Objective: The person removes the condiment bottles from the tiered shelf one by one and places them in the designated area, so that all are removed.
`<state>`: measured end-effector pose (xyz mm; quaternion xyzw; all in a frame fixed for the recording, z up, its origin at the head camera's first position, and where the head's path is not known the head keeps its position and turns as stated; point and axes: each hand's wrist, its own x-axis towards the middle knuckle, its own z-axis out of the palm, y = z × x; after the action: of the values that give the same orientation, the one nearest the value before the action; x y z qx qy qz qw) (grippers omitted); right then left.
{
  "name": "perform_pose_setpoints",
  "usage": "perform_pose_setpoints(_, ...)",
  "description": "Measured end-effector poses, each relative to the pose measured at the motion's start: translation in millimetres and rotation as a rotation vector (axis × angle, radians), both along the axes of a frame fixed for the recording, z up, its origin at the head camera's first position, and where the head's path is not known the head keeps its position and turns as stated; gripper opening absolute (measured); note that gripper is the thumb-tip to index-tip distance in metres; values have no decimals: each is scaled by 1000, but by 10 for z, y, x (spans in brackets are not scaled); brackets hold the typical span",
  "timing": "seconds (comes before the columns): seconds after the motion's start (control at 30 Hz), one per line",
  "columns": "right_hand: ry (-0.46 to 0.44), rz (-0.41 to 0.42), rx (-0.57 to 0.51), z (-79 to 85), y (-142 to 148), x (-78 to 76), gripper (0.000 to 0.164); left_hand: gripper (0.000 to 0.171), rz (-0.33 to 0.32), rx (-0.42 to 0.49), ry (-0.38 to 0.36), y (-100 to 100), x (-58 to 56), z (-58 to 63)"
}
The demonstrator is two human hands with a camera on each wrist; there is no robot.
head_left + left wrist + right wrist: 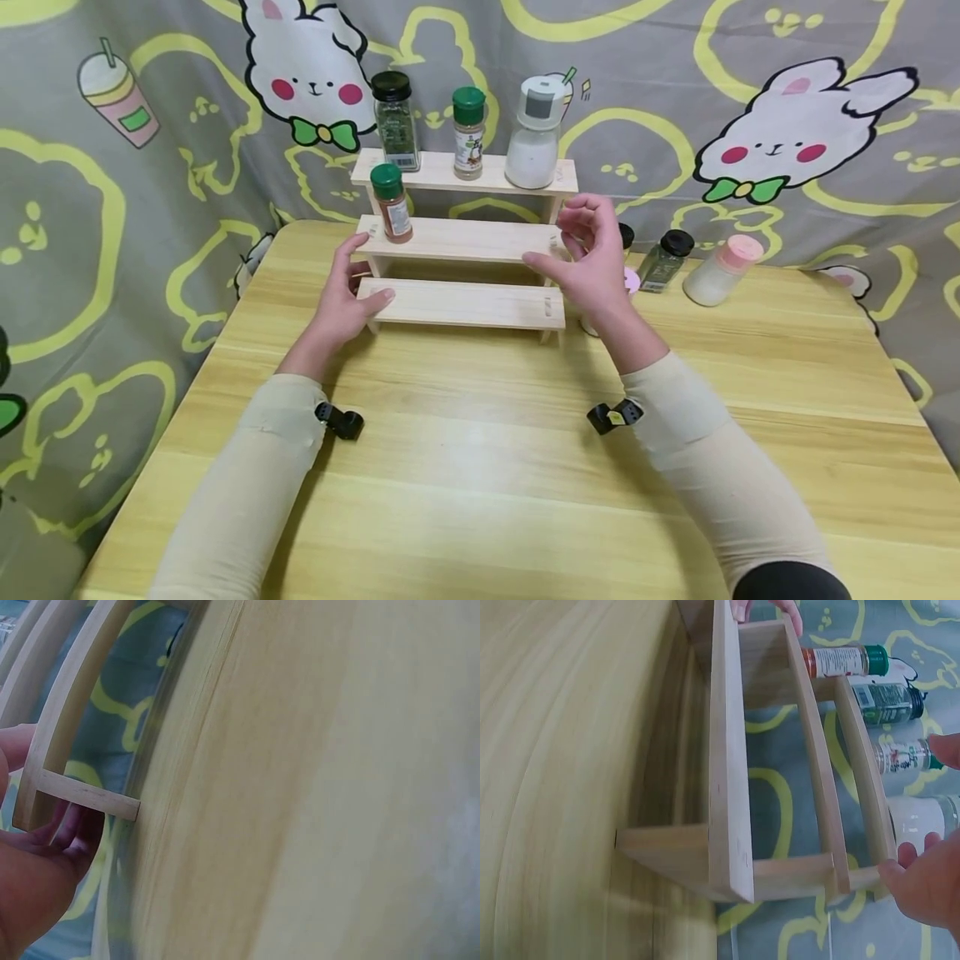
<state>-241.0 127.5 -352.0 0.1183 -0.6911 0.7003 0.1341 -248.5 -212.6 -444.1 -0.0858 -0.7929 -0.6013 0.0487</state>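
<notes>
A three-step wooden spice rack [465, 304] stands on the table. My left hand [345, 296] grips its left end, thumb on the lowest step and fingers round behind; the left wrist view shows this hand [45, 862] about the end frame. At the right end, my right hand [588, 258] hovers with thumb extended and fingers loosely bent, overlapping the middle step. A green-capped spice jar [393, 208] sits on the middle step's left. Along the top step stand a black-capped herb jar [397, 129], another green-capped jar [468, 142] and a white-topped shaker [534, 142].
Right of the rack stand another black-capped herb jar [663, 262] and a pink-capped shaker [722, 271]. A lilac-lidded container [632, 281] and another black-capped jar [626, 235] are partly hidden by my right hand. A patterned curtain [637, 167] hangs behind the table [465, 467].
</notes>
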Motion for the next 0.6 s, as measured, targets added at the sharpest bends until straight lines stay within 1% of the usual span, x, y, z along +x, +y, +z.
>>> perform_pose_setpoints(0.4, -19, 28, -8, -29, -246, -91, 68, 87, 8, -3, -6, 5, -9, 11)
perform_pose_setpoints(0.47, -16, 34, -4, -37, -289, -111, 68, 88, 3, 0, -11, 14, 5, 38)
perform_pose_setpoints(0.6, -16, 53, 2, -45, -381, -149, 68, 86, -13, 8, -20, 69, 92, 186)
